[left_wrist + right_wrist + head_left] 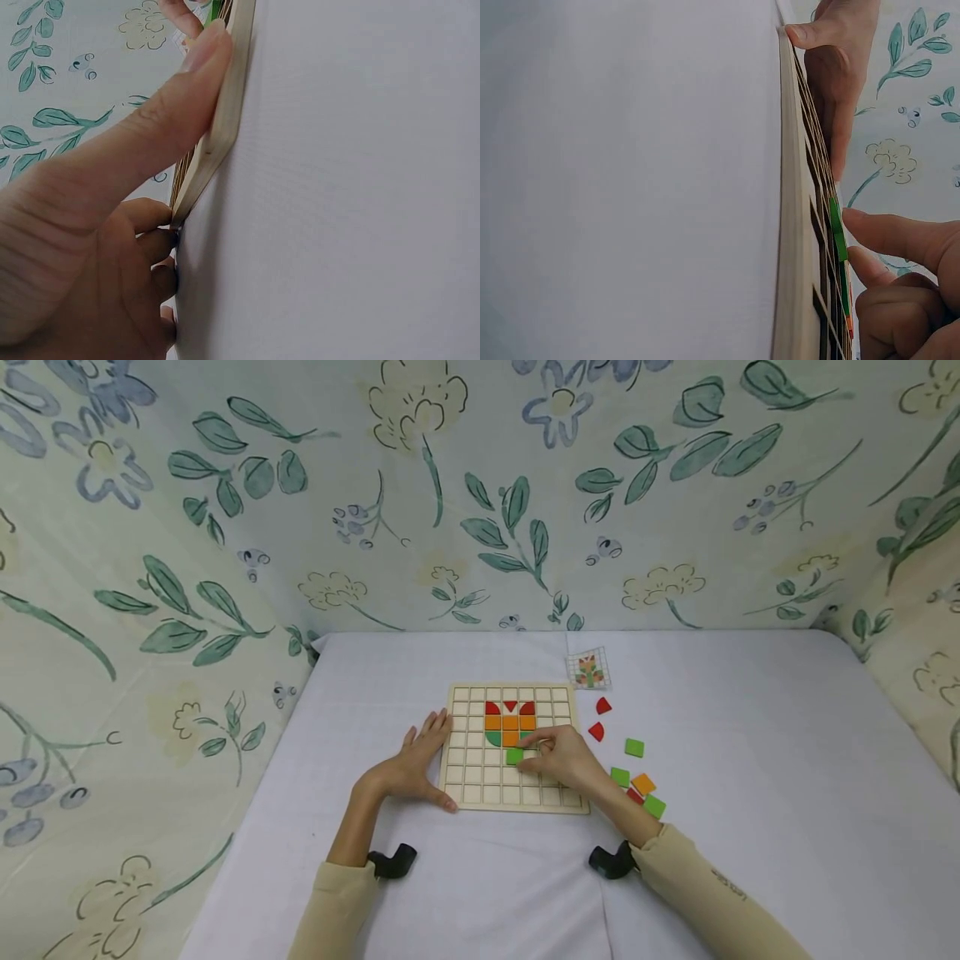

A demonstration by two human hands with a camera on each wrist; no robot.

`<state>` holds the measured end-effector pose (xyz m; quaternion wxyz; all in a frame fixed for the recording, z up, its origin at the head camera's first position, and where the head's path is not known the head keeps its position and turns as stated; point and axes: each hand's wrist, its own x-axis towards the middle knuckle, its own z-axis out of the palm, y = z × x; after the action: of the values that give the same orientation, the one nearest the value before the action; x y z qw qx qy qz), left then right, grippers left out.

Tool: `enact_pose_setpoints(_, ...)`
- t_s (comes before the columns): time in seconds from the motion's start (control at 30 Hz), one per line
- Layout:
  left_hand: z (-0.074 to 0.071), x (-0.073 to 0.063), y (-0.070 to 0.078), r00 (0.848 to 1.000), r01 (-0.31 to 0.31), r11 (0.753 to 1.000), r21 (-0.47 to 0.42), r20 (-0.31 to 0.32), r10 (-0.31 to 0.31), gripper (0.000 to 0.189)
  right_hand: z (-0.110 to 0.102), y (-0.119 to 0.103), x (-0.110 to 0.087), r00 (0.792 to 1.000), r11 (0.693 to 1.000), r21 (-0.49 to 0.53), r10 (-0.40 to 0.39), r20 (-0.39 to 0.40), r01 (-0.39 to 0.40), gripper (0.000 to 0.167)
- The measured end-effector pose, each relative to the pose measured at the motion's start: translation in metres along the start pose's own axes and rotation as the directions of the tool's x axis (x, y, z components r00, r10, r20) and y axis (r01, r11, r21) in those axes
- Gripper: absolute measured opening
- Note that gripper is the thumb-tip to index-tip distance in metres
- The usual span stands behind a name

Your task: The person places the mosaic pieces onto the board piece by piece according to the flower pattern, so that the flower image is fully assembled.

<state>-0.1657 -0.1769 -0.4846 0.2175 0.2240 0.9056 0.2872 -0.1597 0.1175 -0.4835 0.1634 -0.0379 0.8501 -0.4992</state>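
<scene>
Touching board (492,794) edge: left hand (412,768); bare cells (474,775) alongside.

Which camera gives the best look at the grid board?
Head view: it shows most of the grid board from above. Left wrist catches only one corner and nearby edges; right wrist sees it nearly edge-on.
</scene>
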Motion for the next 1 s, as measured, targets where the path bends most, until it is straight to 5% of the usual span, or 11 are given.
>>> enact_pose_setpoints(1.0,-0.0003,0.0002,0.0020,1.000,0.011,1.000,-0.010,-0.005,-0.011,0.147,0.0045,0.0025,0.0064,1.000,1.000,0.027,-0.011,0.004,0.010,0.021)
